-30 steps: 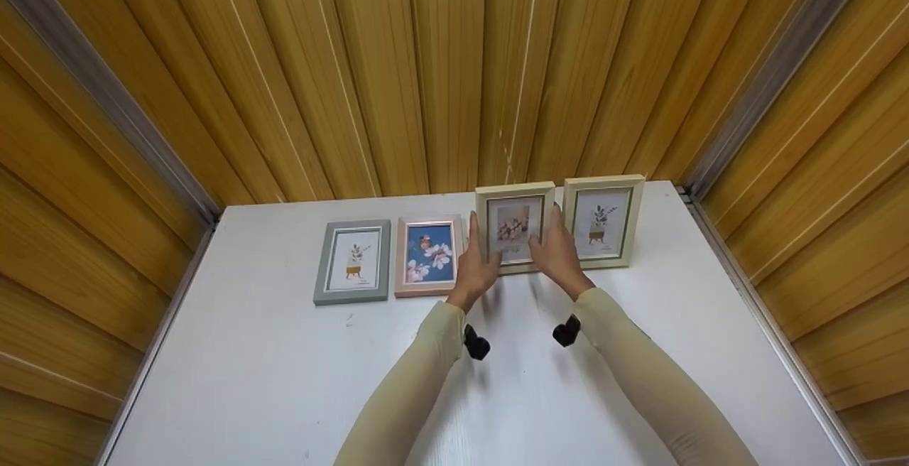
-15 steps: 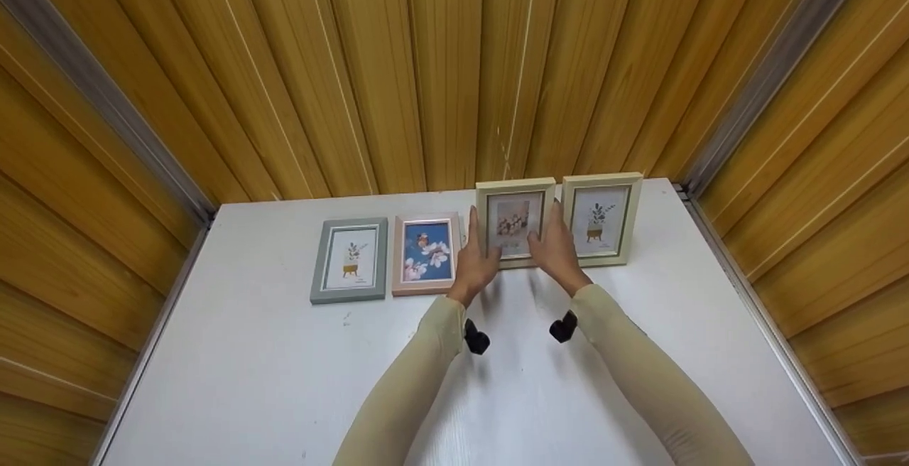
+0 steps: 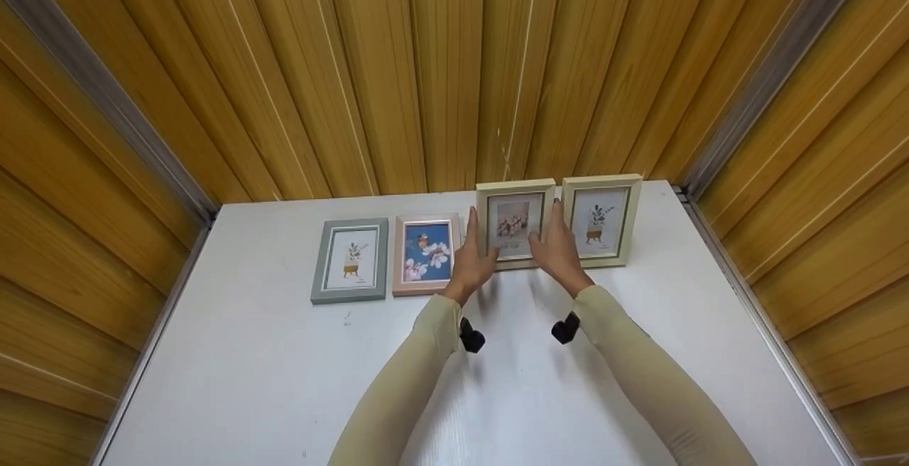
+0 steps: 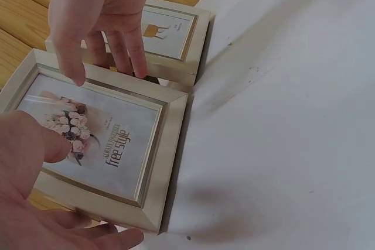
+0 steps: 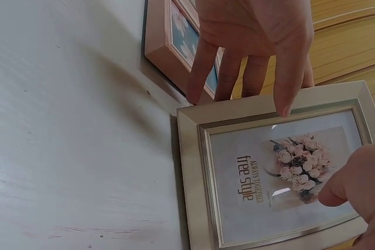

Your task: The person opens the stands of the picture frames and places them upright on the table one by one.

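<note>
A cream picture frame (image 3: pixel 513 221) with a rose-bouquet print stands near the back of the white table, between my two hands. My left hand (image 3: pixel 471 267) holds its left side, thumb over the front and fingers along the outer edge. On the opposite side my right hand (image 3: pixel 557 253) holds it the same way, its thumb (image 4: pixel 71 65) over the border and its fingers beside and behind the edge. A second cream picture frame (image 3: pixel 602 221), with a potted-plant print, stands just to the right.
To the left are a pink picture frame (image 3: pixel 427 256) with a blue blossom print and a grey-green picture frame (image 3: pixel 351 260) with a plant print. Yellow wood-look panels (image 3: pixel 447 75) rise behind the white table (image 3: pixel 270 366), with more panels on both sides.
My left hand and forearm have shifted slightly left, the thumb nearer the frame's edge. The right hand and the picture frames stay nearly in place.
</note>
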`<state>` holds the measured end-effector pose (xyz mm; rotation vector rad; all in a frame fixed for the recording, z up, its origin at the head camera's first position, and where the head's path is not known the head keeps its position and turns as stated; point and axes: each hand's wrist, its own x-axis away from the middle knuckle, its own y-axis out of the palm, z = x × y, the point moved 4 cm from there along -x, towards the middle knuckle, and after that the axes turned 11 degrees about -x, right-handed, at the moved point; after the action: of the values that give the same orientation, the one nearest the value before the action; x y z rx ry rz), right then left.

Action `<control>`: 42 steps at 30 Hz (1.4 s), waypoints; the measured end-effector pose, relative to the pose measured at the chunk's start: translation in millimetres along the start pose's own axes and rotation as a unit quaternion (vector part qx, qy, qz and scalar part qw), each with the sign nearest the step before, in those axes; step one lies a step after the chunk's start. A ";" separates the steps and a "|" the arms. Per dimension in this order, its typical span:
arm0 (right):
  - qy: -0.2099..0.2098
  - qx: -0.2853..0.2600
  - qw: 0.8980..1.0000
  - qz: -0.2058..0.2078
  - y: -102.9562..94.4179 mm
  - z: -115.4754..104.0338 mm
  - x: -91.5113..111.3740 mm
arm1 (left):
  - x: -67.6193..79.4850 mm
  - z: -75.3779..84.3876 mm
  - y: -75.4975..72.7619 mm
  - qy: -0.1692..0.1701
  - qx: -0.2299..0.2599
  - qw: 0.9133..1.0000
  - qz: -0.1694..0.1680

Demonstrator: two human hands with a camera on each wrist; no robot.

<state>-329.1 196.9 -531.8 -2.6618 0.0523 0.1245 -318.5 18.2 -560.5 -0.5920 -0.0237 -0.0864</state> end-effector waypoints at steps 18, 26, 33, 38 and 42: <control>-0.031 0.017 0.999 -0.012 -15.3 -32.7 8.1 | 20.7 -15.4 -48.1 0.058 -0.031 0.997 0.031; -0.095 0.039 0.994 0.026 -8.6 -48.1 11.7 | 37.9 -28.6 -69.0 0.085 -0.063 0.992 0.066; -0.141 0.064 0.985 0.074 6.9 -62.1 18.9 | 51.0 -39.6 -80.8 0.084 -0.060 0.991 0.086; -0.171 0.059 0.980 0.087 21.1 -74.5 25.4 | 56.3 -43.3 -91.0 0.094 -0.059 0.988 0.108; -0.184 0.058 0.978 0.078 35.0 -82.7 30.4 | 59.4 -48.8 -98.3 0.101 -0.073 0.984 0.125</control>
<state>-294.4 127.3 -477.5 -2.4731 0.1435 0.6431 -268.1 -94.8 -543.5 -0.7264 0.2562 0.0967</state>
